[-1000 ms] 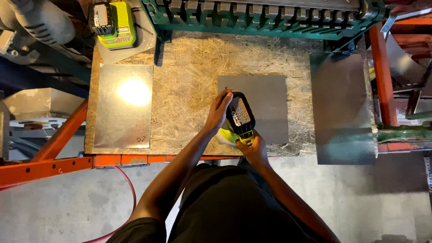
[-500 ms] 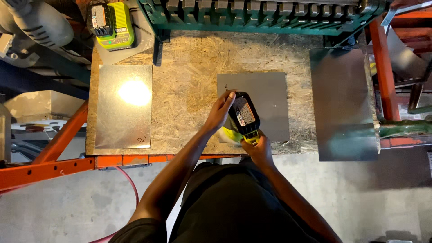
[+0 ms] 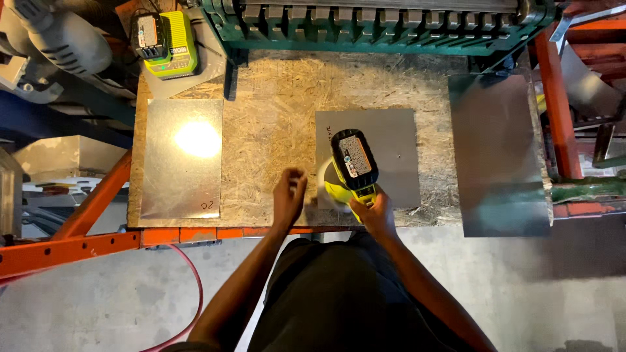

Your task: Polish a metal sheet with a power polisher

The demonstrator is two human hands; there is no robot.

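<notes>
On the wooden workbench (image 3: 280, 111), the right hand's (image 3: 373, 212) grip clasps a yellow-green power tool (image 3: 352, 163); left hand (image 3: 289, 195) loosely curled, empty.

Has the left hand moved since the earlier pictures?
Yes. The left hand has left the cordless power tool, moving left and nearer the person, off the middle metal sheet onto bare board.

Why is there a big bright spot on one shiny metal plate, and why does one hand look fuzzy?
Head view: the bright spot is lamp glare bouncing off the left metal sheet. The left hand is smeared by motion blur, while the right hand holding the yellow-green power tool looks sharper. The right metal sheet shows only a soft, dull reflection.
</notes>
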